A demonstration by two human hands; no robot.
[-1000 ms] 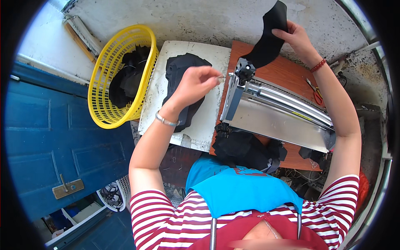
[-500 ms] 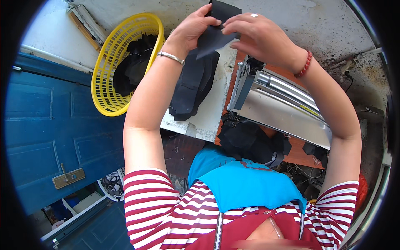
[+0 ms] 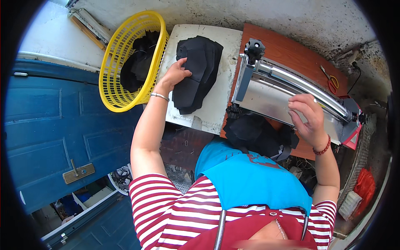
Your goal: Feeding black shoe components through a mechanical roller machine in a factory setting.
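A layered stack of black sheet-like pieces [image 3: 202, 79] lies on a white tabletop [image 3: 228, 52]. My left hand [image 3: 175, 75] rests at the left side of this stack, thumb and fingers apart and touching the top layer. Over the front right of a bench machine with a shiny metal roller [image 3: 298, 83] hovers my right hand [image 3: 309, 118], fingers bent, thumb apart from them, nothing seen in it. More black pieces [image 3: 252, 133] lie heaped below the machine's near edge, close to my blue apron.
On the left, a yellow plastic basket [image 3: 110, 71] holds black pieces beside a blue door [image 3: 37, 116]. Yellow-and-red-handled scissors [image 3: 333, 83] lie on the brown tabletop [image 3: 283, 46] behind the roller. A red plastic bag [image 3: 365, 189] is at the far right.
Both hands were raised together holding a black piece; they have separated. The left came down onto the stack, the right moved down and right over the machine, without the piece.
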